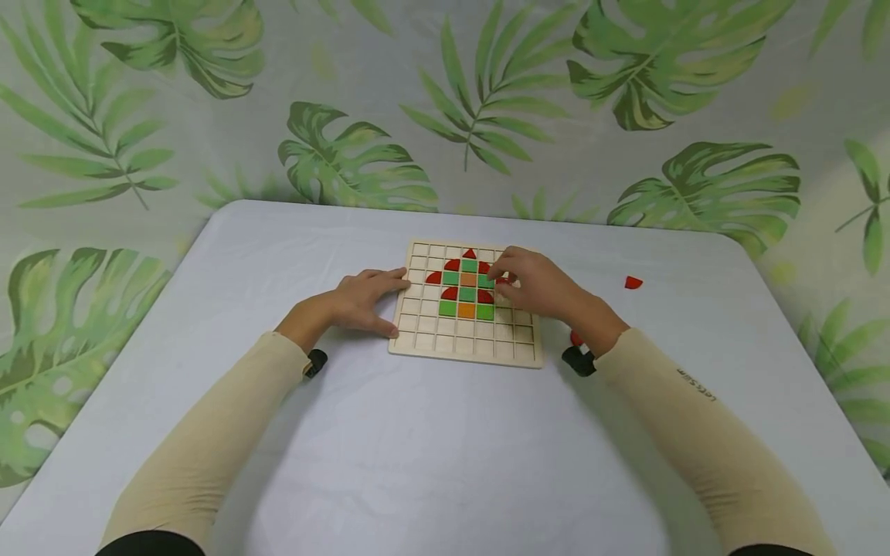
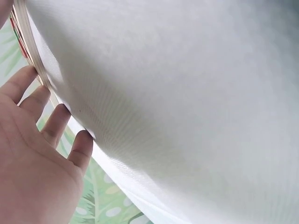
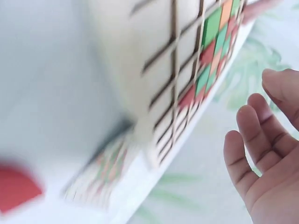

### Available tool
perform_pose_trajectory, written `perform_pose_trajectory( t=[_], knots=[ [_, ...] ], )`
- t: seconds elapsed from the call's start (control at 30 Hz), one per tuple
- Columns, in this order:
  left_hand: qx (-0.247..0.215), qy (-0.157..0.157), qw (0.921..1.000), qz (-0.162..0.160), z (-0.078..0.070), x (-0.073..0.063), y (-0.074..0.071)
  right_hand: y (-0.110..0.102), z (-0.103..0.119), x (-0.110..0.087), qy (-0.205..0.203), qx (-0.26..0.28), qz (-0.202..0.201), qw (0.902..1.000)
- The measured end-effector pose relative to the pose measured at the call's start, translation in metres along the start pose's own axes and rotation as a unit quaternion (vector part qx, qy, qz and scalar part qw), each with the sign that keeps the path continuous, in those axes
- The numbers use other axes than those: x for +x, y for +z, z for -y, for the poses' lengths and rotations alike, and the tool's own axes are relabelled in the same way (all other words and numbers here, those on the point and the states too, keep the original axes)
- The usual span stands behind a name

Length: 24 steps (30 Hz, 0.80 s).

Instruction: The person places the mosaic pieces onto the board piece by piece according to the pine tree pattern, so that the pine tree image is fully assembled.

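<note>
A square wooden grid board [image 1: 455,347] lies on the table. Red, green and orange flat pieces fill part of its cells in a stepped, tree-like shape. My left hand [image 1: 365,300] rests along the board's left edge, fingers extended and thumb at the near left corner. In the left wrist view, its fingertips [image 2: 58,119] line up by the board's rim. My right hand [image 1: 538,282] is over the board's right side, fingers loosely bent. A red piece [image 1: 502,281] shows between thumb and forefinger there. In the right wrist view, no piece shows at its fingertips [image 3: 245,114].
A red quarter-round piece [image 1: 633,283] lies to the right of the board on the white tablecloth [image 1: 445,448]. Another red piece [image 1: 575,337] shows partly hidden by my right wrist. A leaf-patterned cloth [image 1: 480,108] hangs behind the table.
</note>
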State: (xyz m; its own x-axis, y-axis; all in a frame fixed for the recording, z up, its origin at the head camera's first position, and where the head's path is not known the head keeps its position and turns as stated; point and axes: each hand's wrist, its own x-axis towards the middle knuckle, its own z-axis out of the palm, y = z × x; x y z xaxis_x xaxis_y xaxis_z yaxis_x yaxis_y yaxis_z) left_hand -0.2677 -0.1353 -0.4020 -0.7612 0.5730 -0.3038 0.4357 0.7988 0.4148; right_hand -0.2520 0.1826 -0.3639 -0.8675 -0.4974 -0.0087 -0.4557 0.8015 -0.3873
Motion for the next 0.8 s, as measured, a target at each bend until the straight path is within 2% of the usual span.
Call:
perform_pose_trajectory(
  t=[0.13,0.23,0.4,0.57,0.7,0.8],
  knots=[
    [-0.001,0.005,1.0000,-0.003,0.001,0.000,0.001,-0.015,-0.021,-0.014,0.023,-0.011,-0.014,0.9996],
    [-0.004,0.007,1.0000,-0.004,0.001,-0.001,0.000,-0.026,-0.040,-0.026,0.022,-0.016,-0.032,0.9991],
    [-0.003,0.005,1.0000,-0.003,0.000,-0.001,0.000,-0.034,-0.067,-0.050,0.042,-0.029,-0.042,0.9978],
    [-0.005,0.001,1.0000,-0.002,-0.001,-0.001,0.000,-0.028,-0.083,-0.076,0.063,-0.025,-0.011,0.9977],
    [-0.002,-0.001,1.0000,0.001,-0.001,0.000,0.000,-0.018,-0.091,-0.096,0.041,0.007,0.023,0.9989],
    [-0.001,-0.005,1.0000,0.002,-0.001,0.001,0.000,-0.012,-0.094,-0.105,0.022,0.024,0.034,0.9989]
  ],
)
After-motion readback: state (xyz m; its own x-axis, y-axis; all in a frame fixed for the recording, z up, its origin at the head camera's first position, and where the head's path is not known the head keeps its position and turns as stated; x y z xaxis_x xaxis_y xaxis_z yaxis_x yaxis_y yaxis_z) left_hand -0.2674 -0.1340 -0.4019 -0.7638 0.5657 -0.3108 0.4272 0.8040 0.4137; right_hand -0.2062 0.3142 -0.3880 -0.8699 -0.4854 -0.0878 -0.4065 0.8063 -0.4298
